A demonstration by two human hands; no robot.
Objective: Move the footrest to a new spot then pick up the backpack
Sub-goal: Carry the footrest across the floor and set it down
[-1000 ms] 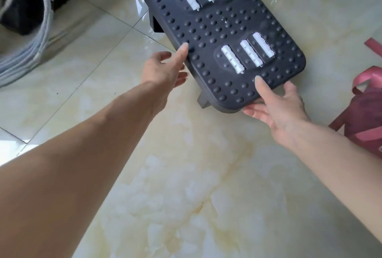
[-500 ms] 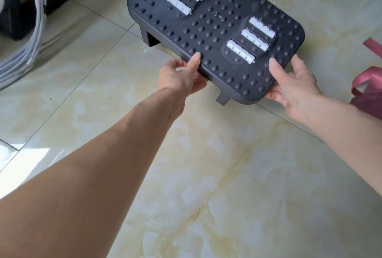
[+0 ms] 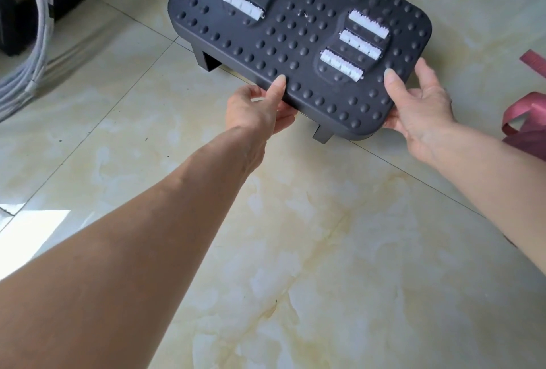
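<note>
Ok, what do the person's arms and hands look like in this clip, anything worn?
Both forearms are bare as far as the view shows: no sleeves in view. The left hand and right hand wear no gloves, and no rings, watch or bracelets show. The nails are short and unpainted. No markings visible.

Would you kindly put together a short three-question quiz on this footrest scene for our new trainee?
1. True or false: both hands grip the footrest by its near edge.
2. Which lies at the right edge of the view? A) pink straps B) grey cables C) a dark frame
3. Fill in: each foot-shaped hollow on the footrest holds ___ white rollers.

Key
1. True: the left hand and the right hand each have a thumb on top, with the fingers under the edge.
2. A: the pink straps are at the right; the grey cables are at the left.
3. Three, as in the right-side white rollers.
</note>
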